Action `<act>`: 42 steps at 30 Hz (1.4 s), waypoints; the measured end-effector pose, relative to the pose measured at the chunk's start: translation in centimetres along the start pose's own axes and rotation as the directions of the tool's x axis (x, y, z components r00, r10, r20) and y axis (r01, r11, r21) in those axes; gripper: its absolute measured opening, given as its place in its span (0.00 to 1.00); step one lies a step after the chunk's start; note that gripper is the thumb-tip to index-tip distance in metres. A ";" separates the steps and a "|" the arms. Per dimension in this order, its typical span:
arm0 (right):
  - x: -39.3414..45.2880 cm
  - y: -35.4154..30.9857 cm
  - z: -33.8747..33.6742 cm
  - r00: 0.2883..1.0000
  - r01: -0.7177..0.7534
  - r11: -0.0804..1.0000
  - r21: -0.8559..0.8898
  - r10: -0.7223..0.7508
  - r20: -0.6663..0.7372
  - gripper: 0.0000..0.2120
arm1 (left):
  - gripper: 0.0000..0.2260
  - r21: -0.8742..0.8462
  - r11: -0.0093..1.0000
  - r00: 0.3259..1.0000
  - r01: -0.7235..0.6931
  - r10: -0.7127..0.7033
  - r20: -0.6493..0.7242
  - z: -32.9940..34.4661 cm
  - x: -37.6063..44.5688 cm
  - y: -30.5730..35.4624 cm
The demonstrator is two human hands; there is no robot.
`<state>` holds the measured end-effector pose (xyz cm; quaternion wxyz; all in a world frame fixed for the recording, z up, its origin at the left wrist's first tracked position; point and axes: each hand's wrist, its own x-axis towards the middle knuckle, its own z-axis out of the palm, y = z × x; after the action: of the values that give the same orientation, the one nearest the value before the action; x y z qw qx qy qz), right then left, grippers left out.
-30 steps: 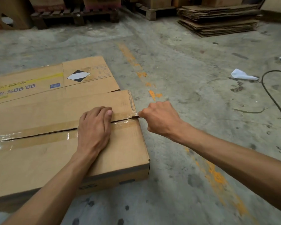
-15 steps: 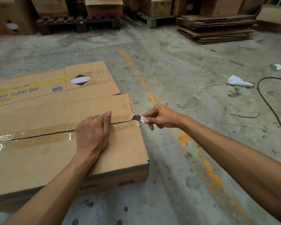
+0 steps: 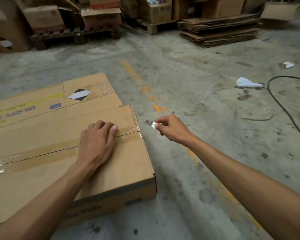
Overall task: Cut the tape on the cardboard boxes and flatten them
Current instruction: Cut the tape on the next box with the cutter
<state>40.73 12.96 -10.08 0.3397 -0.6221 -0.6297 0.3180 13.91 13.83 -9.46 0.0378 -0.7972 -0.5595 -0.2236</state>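
Observation:
A low, wide cardboard box (image 3: 121, 170) lies on the concrete floor at the left. Clear tape (image 3: 128, 131) runs along the seam between its top flaps; the seam shows as a dark slit. My left hand (image 3: 97, 144) rests palm down on the top, fingers over the seam near the right end. My right hand (image 3: 171, 129) hovers just right of the box and pinches a small blade (image 3: 150, 122) with a white wrapped end. The blade tip points at the box's right edge, a short gap away.
A flattened printed carton (image 3: 87, 94) lies behind the box. Stacked flat cardboard (image 3: 220, 30) sits at the back right; pallets with boxes (image 3: 100, 18) line the back. White paper scraps (image 3: 248, 83) and a black cable (image 3: 284, 108) lie at the right.
My right hand has pulled away from the taped seam's right end to the right, and the small blade now shows between its fingers. The left hand has stayed on the box.

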 end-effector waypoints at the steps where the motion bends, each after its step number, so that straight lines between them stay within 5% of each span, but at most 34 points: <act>1: 0.0 0.1 0.1 1.000 -0.002 1.000 -0.016 0.002 -0.004 0.06 | 0.25 -0.032 0.999 0.999 0.000 0.001 0.037 0.0 0.7 -0.1; 6: 0.5 0.0 0.6 0.999 -0.002 0.999 0.051 0.000 0.039 0.07 | 0.27 -0.160 0.981 0.949 -0.106 0.148 0.279 1.2 4.8 0.1; 11: 0.9 -0.2 0.5 0.999 0.020 0.997 0.079 -0.022 0.029 0.05 | 0.26 -0.185 0.956 0.885 -0.226 0.281 0.371 2.2 7.7 -1.2; 18: 0.8 0.7 0.8 0.998 -0.008 0.985 0.172 -0.004 0.066 0.05 | 0.19 -0.313 0.828 0.799 -0.466 0.546 0.252 2.4 9.6 -0.9; 31: 0.7 0.9 0.1 0.985 -0.035 0.960 0.279 -0.014 0.173 0.03 | 0.18 -0.265 0.783 0.754 -0.562 0.617 0.223 2.8 11.0 -0.8; 42: 2.0 -0.3 1.2 0.963 -0.036 0.952 0.305 -0.048 0.264 0.04 | 0.18 -0.296 0.815 0.771 -0.498 0.573 0.279 3.4 11.3 -0.8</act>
<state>39.63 14.95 -10.44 0.3449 -0.5112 -0.6144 0.4922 17.40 25.08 -8.10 -0.0840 -0.9501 -0.2789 -0.1118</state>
